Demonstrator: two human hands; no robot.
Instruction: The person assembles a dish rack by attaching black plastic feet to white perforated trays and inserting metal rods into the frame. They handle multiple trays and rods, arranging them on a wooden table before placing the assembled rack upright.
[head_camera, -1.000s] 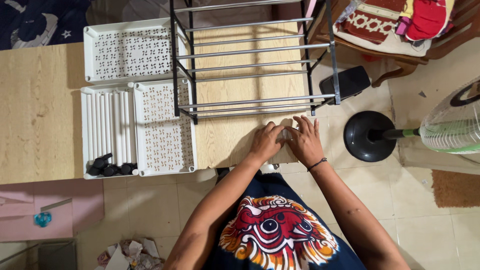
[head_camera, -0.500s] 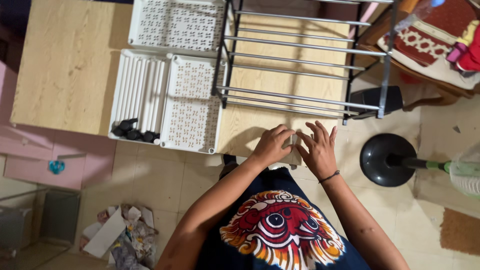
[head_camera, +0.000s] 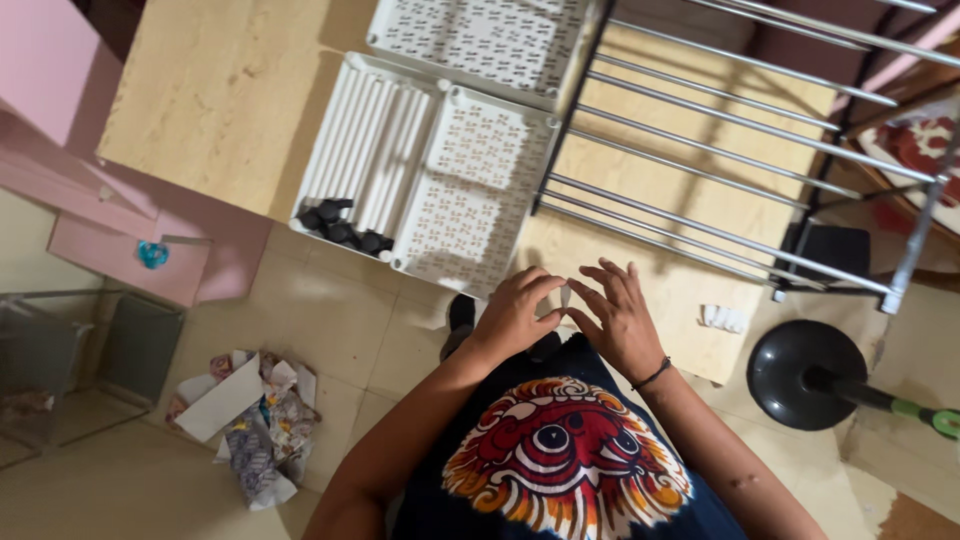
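A small pale, flat piece (head_camera: 565, 296), whose material cannot be told, is pinched between the fingertips of the left hand (head_camera: 515, 315) and the right hand (head_camera: 622, 320), just off the near edge of the light wooden board (head_camera: 210, 90) that lies flat on the tiled floor (head_camera: 330, 320). The left grip is curled narrow on the piece; the right grip touches it with thumb and forefinger while the other fingers are spread wide. A thin dark bracelet (head_camera: 652, 375) is worn on the right wrist. On the board, beyond the hands, a metal rack of silver rods in a black frame (head_camera: 700, 190) is stood, and to its left white perforated plastic panels (head_camera: 480, 180) are laid beside a bundle of white tubes (head_camera: 365, 150) with small black connector pieces (head_camera: 340, 225) at the near end. Right of the board a black round fan base (head_camera: 805, 375) is seen, and left of it a heap of crumpled paper (head_camera: 250, 420).
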